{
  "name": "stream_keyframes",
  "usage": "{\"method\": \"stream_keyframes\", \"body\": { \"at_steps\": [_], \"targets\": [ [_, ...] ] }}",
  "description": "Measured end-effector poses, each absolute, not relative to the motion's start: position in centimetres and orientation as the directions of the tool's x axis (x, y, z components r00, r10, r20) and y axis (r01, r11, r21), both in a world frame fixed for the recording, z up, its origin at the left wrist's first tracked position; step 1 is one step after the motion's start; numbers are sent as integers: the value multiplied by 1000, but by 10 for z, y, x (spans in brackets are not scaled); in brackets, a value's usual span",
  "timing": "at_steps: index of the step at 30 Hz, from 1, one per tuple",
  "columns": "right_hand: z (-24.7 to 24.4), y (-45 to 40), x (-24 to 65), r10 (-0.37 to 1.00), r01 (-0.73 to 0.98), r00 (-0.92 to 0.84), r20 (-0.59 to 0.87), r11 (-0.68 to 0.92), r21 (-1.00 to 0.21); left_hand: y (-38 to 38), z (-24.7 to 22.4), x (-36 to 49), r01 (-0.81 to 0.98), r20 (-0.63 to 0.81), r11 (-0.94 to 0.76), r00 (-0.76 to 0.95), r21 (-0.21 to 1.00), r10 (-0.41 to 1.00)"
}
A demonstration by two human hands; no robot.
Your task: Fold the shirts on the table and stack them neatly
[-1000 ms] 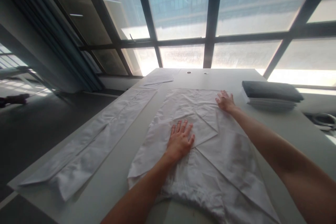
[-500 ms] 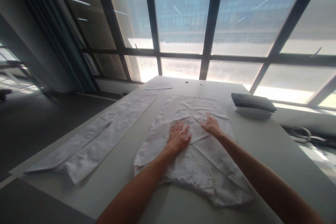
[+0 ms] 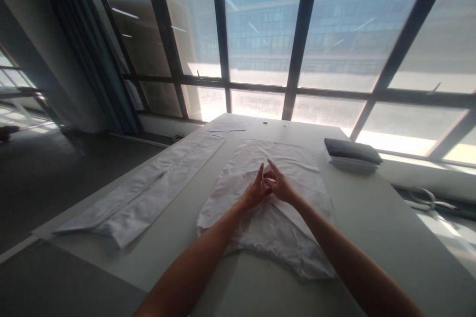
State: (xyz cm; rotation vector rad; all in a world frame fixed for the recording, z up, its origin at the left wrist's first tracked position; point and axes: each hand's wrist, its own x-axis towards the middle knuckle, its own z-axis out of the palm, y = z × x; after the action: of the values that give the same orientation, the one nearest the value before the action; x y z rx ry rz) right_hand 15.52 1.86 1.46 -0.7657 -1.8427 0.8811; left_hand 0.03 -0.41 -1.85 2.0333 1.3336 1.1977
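Observation:
A white cloth piece (image 3: 293, 228), creased and looking like a garment, lies spread in front of me on the white table (image 3: 357, 218). Over its middle my two hands meet, fingertips close together or touching. My left hand (image 3: 256, 191) is closed in a pinch with one finger raised. My right hand (image 3: 280, 187) is also closed, its index finger pointing forward. Whatever lies between the fingertips is too small or hidden to make out. Left of this cloth, a long white folded garment (image 3: 148, 193) like trousers stretches along the table's left edge.
A folded stack with dark cloth on top (image 3: 351, 151) sits at the table's right rear. More flat white cloth (image 3: 228, 124) lies at the far left corner. Large windows (image 3: 260, 25) rise behind the table. Something with a metal loop (image 3: 424, 197) lies beyond the right edge.
Both hands were spread apart on the cloth; they have come together over its middle and their fingers have closed. The cloth's lower right corner has drawn inward, and the view has shifted slightly.

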Motion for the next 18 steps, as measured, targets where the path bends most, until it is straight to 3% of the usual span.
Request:
{"method": "stream_keyframes", "body": {
  "at_steps": [3, 6, 8, 11, 15, 18],
  "targets": [
    [19, 4, 159, 784, 118, -449, 428, 527, -842, -3, -14, -2, 497, 453, -418, 56, 760, 890],
    [14, -1, 182, 876, 379, -249, 413, 480, -791, -3, -7, -2, 435, 385, -317, -76, 843, 920],
    [3, -3, 198, 904, 595, -139, 403, 402, -696, -4, -3, -3, 366, 323, -254, -142, 895, 936],
    [-17, -8, 214, 922, 803, -152, 356, 326, -500, -6, 3, -10, 321, 262, -184, -219, 929, 940],
    [-32, -17, 217, 938, 911, -244, 247, 309, -274, -12, 20, -45, 315, 202, -102, -303, 943, 931],
    [-32, -19, 215, 943, 929, -252, 216, 298, -218, -21, 46, -99, 339, 166, -38, -359, 940, 918]
  ]
}}
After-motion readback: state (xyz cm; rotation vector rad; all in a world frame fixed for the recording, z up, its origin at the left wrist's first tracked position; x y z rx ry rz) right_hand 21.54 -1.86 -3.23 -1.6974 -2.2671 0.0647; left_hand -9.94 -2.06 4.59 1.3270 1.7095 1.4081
